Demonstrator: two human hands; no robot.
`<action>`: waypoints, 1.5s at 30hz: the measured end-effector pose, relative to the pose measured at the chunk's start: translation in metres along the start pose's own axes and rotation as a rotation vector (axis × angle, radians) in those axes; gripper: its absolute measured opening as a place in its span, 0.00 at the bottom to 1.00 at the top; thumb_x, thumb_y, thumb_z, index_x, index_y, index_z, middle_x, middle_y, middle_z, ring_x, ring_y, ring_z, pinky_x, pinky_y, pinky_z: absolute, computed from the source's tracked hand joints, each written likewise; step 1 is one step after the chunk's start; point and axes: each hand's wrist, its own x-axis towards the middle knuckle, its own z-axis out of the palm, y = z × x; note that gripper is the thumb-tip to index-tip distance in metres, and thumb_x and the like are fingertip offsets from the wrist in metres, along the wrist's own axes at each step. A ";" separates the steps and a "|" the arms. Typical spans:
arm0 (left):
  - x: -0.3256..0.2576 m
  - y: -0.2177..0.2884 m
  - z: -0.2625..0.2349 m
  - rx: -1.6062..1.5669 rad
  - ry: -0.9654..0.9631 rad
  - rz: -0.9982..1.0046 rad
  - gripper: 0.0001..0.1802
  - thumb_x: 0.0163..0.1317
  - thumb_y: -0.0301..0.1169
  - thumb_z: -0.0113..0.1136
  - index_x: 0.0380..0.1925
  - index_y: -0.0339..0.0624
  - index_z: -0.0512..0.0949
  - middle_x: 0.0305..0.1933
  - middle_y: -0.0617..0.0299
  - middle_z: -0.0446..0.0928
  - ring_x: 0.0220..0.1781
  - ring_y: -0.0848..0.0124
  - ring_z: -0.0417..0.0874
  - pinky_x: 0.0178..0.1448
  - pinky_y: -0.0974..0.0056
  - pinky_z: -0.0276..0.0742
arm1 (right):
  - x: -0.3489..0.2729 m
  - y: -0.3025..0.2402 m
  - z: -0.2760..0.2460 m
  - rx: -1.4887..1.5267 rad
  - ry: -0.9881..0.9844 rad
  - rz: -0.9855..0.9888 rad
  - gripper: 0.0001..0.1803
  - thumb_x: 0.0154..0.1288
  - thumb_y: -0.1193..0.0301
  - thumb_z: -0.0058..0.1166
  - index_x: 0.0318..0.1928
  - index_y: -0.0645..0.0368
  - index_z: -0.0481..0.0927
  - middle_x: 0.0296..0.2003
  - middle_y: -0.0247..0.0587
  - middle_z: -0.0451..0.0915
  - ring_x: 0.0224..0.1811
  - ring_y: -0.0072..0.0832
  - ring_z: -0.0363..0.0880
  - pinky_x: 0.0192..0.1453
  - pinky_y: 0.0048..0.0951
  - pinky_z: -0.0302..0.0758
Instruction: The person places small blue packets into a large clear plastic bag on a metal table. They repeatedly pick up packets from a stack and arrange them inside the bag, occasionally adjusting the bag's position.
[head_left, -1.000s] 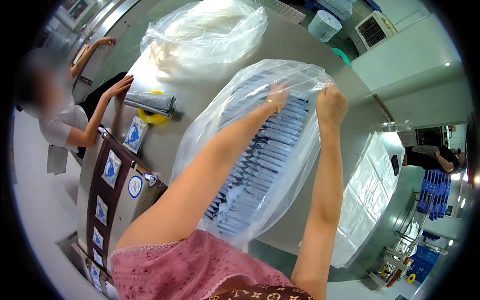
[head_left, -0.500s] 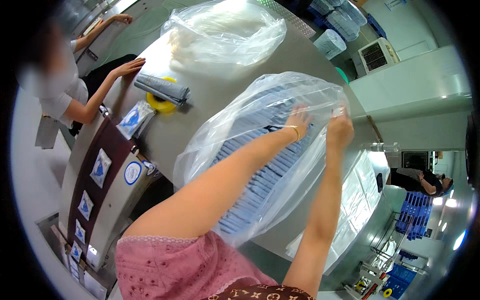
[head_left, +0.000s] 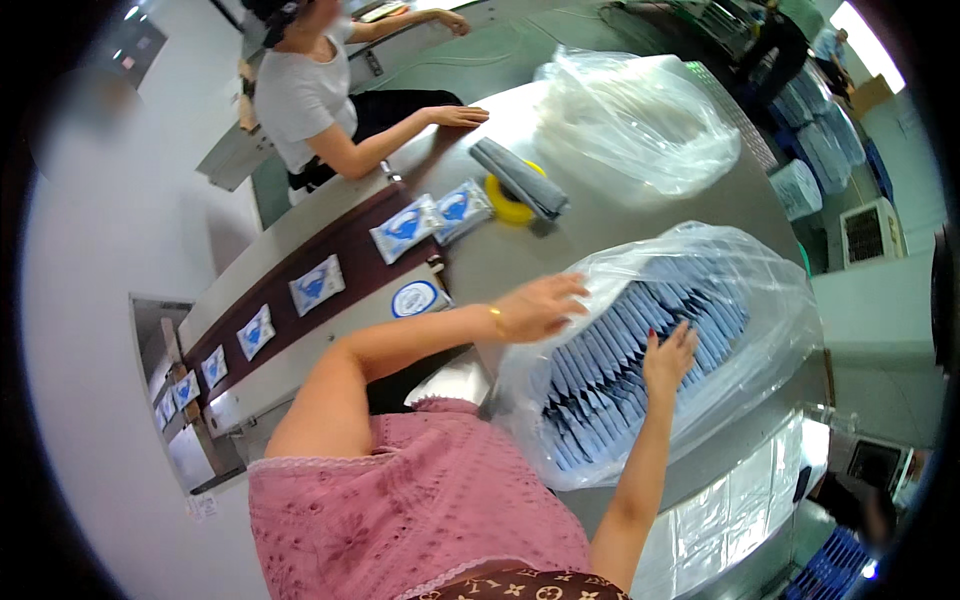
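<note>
A large clear plastic bag (head_left: 790, 300) lies with its mouth spread on the metal table, packed with several rows of light blue-grey packets (head_left: 600, 360) standing on edge. My left hand (head_left: 545, 308) hovers by the bag's left rim, fingers apart and nothing in them. Over the middle of the rows is my right hand (head_left: 668, 362), thumb and fingers spread at the packets' top edges; no packet shows in its grasp. To the left, a dark red conveyor belt (head_left: 280, 275) carries white-and-blue packets (head_left: 318, 285). Two such packets (head_left: 462, 212) sit close together at its end.
A grey roll (head_left: 515, 175) leans over a yellow tape ring (head_left: 512, 208) on the table (head_left: 600, 225). Beyond is another clear bag (head_left: 640, 125) with pale contents. Clear plastic sheets (head_left: 715, 530) lie at right. A person (head_left: 310, 100) in white sits across, one hand on the table edge.
My view has swung left. My left hand has come off the packets to the bag's left side; my right hand has let go of the bag's rim and reached onto the packets. The bag's mouth is wider.
</note>
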 end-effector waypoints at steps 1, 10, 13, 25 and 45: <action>-0.025 -0.012 -0.023 0.089 0.048 -0.084 0.20 0.52 0.26 0.62 0.48 0.42 0.77 0.58 0.50 0.72 0.68 0.49 0.67 0.70 0.52 0.65 | -0.006 0.000 0.004 -0.024 0.037 -0.010 0.40 0.70 0.51 0.48 0.73 0.58 0.52 0.72 0.60 0.52 0.75 0.51 0.47 0.73 0.57 0.48; -0.288 -0.152 -0.157 0.621 -0.268 -1.190 0.21 0.48 0.40 0.69 0.38 0.38 0.79 0.48 0.46 0.76 0.54 0.48 0.75 0.58 0.52 0.74 | -0.009 0.015 0.022 0.016 0.090 -0.016 0.41 0.71 0.45 0.43 0.75 0.52 0.49 0.73 0.57 0.49 0.76 0.50 0.46 0.75 0.54 0.46; -0.276 -0.160 -0.159 0.480 -0.158 -1.165 0.27 0.43 0.48 0.73 0.37 0.39 0.81 0.48 0.44 0.76 0.55 0.49 0.74 0.60 0.50 0.72 | -0.009 0.014 0.022 -0.003 0.100 -0.018 0.40 0.71 0.46 0.43 0.75 0.52 0.50 0.73 0.57 0.50 0.76 0.49 0.46 0.75 0.54 0.46; -0.102 -0.279 -0.123 -0.051 -0.344 -0.999 0.32 0.45 0.53 0.71 0.40 0.35 0.82 0.40 0.49 0.81 0.44 0.56 0.82 0.51 0.54 0.76 | -0.010 0.007 0.018 0.035 0.154 -0.035 0.38 0.69 0.53 0.50 0.73 0.52 0.54 0.71 0.57 0.54 0.75 0.50 0.49 0.74 0.54 0.49; 0.008 -0.065 -0.077 -0.389 -0.098 -0.818 0.54 0.33 0.33 0.78 0.64 0.38 0.60 0.58 0.53 0.71 0.60 0.60 0.73 0.63 0.54 0.68 | -0.018 0.022 0.021 0.227 0.275 -0.077 0.37 0.71 0.48 0.45 0.68 0.63 0.62 0.69 0.53 0.60 0.74 0.48 0.53 0.75 0.50 0.50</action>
